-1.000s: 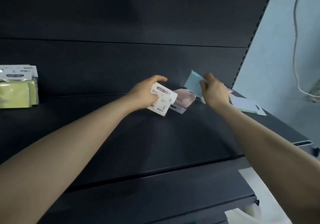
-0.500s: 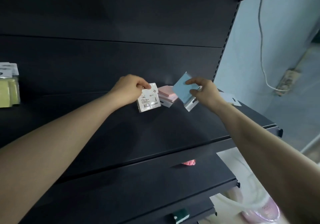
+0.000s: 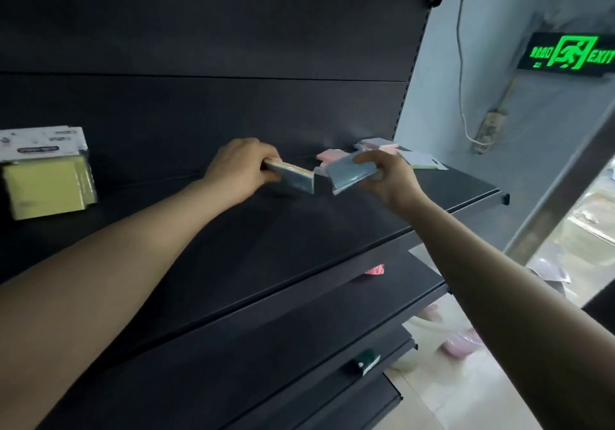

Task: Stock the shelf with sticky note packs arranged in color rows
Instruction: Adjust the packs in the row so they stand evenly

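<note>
My left hand (image 3: 241,166) grips a sticky note pack (image 3: 293,178) by one end, held edge-on above the dark shelf (image 3: 332,226). Just to its right, my right hand (image 3: 386,171) pinches a blue sticky note pack (image 3: 349,176), tilted, a short gap from the other pack. Behind them pink packs (image 3: 327,156) and a second pink stack (image 3: 379,145) lie near the shelf's back right corner. A pale pack (image 3: 421,161) lies flat at the right end. Yellow packs (image 3: 46,180) with white headers stand upright at the far left.
The black back panel (image 3: 199,106) rises behind the shelf. Lower shelves (image 3: 299,329) hold a small pink item (image 3: 375,269) and a green item (image 3: 364,359). A light wall with a cable, a socket and a green exit sign (image 3: 572,55) is at the right.
The left hand turned its pack from face-on to edge-on. The right hand lowered the blue pack towards the left hand's pack. The view swung left, so the yellow packs show more fully.
</note>
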`<state>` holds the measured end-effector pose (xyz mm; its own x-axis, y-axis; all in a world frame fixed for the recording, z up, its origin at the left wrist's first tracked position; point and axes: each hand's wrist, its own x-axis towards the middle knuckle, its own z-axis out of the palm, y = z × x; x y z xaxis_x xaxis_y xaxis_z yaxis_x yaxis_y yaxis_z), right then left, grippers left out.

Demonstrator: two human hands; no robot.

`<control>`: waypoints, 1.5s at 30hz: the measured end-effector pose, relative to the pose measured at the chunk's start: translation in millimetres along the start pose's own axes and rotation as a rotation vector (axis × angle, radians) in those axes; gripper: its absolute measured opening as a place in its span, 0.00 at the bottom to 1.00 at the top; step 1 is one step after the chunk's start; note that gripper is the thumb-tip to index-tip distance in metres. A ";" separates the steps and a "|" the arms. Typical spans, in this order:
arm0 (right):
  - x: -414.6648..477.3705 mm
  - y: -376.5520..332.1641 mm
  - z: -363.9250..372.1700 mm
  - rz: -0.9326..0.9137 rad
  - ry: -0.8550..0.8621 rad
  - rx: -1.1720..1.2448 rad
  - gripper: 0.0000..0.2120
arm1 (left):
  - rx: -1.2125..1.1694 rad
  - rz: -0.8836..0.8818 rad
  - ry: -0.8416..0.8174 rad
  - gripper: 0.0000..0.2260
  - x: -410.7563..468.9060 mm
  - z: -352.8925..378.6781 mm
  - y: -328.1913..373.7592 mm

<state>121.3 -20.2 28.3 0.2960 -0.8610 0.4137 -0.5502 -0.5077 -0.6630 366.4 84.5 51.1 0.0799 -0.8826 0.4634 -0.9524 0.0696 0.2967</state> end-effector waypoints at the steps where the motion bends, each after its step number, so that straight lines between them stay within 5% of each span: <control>1: -8.3 -8.3 2.0 0.013 0.022 0.021 0.14 | 0.010 -0.004 0.019 0.09 -5.6 -4.9 -3.8; 5: -39.3 -37.3 9.2 -0.007 0.088 -0.039 0.10 | -0.141 -0.137 -0.022 0.14 -33.1 -30.7 -11.9; 13: -95.5 -95.3 24.2 0.270 -0.008 0.449 0.14 | -0.364 -0.240 0.010 0.11 -98.8 -76.3 -30.0; 25: -202.9 -178.7 48.6 0.074 -0.095 0.543 0.12 | -0.246 -0.250 0.054 0.11 -257.6 -149.2 -31.0; 32: -229.0 -247.3 93.1 0.111 -0.360 0.635 0.18 | -0.152 -0.349 0.097 0.12 -322.8 -196.6 -77.2; 35: -227.7 -273.5 120.2 -0.003 -0.446 0.467 0.22 | -0.128 -0.403 0.129 0.12 -335.4 -217.1 -107.4; 40: -217.4 -311.2 168.1 -0.133 -0.302 0.214 0.07 | -0.110 -0.450 0.144 0.12 -343.8 -247.5 -160.2; 45: -201.9 -345.5 208.5 -0.348 -0.196 -0.016 0.06 | -0.077 -0.450 0.136 0.11 -342.5 -271.8 -211.2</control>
<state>414.5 322.5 43.7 0.6094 -0.6279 0.4842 -0.4025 -0.7711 -0.4933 620.1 498.5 56.7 0.5223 -0.7644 0.3781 -0.7900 -0.2668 0.5520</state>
